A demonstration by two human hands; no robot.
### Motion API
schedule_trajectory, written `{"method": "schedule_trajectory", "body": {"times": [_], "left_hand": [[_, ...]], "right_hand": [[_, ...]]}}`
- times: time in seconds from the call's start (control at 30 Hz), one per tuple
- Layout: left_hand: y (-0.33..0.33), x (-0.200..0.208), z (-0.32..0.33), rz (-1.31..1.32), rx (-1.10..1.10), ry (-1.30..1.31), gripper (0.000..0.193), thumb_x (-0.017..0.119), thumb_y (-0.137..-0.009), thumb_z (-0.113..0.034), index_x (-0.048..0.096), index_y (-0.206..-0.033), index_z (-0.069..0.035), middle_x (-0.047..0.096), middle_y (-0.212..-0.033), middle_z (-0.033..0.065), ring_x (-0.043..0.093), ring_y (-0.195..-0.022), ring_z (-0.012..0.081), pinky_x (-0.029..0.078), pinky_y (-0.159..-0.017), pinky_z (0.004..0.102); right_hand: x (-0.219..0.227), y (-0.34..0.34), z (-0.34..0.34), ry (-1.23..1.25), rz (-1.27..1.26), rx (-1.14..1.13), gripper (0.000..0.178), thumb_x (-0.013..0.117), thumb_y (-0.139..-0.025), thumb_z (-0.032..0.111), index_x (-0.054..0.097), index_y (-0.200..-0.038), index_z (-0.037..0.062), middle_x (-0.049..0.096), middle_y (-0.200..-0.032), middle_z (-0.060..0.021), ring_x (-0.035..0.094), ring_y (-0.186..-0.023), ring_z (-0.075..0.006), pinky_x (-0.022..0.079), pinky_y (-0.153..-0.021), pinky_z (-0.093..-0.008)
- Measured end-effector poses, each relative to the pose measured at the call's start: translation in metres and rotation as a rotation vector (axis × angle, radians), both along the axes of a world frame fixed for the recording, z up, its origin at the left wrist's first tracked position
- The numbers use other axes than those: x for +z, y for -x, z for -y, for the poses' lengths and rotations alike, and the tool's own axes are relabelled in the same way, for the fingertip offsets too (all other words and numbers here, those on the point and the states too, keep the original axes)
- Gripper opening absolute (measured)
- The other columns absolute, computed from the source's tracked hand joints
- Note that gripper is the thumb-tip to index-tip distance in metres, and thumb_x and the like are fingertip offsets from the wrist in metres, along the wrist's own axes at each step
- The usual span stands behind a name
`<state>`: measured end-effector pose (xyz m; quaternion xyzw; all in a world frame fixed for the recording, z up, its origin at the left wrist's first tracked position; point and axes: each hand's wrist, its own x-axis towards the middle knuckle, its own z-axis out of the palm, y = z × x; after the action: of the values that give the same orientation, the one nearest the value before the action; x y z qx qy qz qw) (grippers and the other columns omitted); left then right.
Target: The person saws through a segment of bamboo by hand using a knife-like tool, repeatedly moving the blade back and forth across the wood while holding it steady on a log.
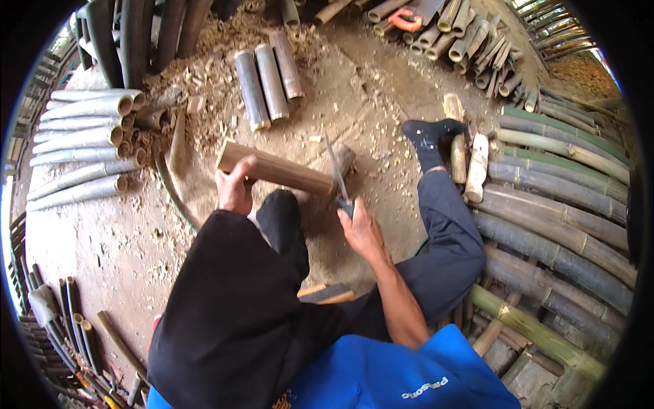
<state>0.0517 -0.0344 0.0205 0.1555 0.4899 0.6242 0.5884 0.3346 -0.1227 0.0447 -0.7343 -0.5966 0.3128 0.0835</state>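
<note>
blue cloth [402,375], dirt floor [102,238], stacked bamboo poles [558,225]

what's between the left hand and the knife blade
In the head view, only the bamboo section that the left hand grips spans the stretch to the knife blade, which stands at its far end.

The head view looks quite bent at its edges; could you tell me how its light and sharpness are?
Head view: strong fisheye bending of the bamboo poles near the rim; soft even daylight, bright glare at far left; left hand, bamboo piece, right hand and knife reasonably sharp.
</note>
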Motion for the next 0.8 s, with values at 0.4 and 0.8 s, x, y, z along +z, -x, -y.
{"method": "schedule_trajectory", "body": {"times": [0.4,0.8], "left_hand": [[-0.016,0.023,0.002,-0.144,0.032,-0.017,0.040,0.088,-0.077,-0.017,0.071,-0.108,0.001,0.071,-0.105,0.0102,0.067,-0.100,0.0207,0.051,-0.092,0.0380],[-0.006,0.010,-0.004,-0.061,-0.116,-0.201,0.048,0.085,-0.076,-0.007,0.061,-0.116,0.000,0.070,-0.109,0.0133,0.069,-0.102,0.0261,0.052,-0.097,0.0430]], "right_hand": [[0.008,0.020,-0.006,-0.025,-0.027,-0.018,0.033,0.062,-0.100,0.028,0.046,-0.112,0.0024,0.069,-0.090,-0.0302,0.067,-0.085,-0.0515,0.051,-0.072,-0.0594],[-0.003,0.015,0.002,-0.055,0.003,0.015,0.035,0.061,-0.101,0.030,0.046,-0.113,0.0006,0.068,-0.084,-0.0299,0.067,-0.080,-0.0524,0.052,-0.067,-0.0569]]}}
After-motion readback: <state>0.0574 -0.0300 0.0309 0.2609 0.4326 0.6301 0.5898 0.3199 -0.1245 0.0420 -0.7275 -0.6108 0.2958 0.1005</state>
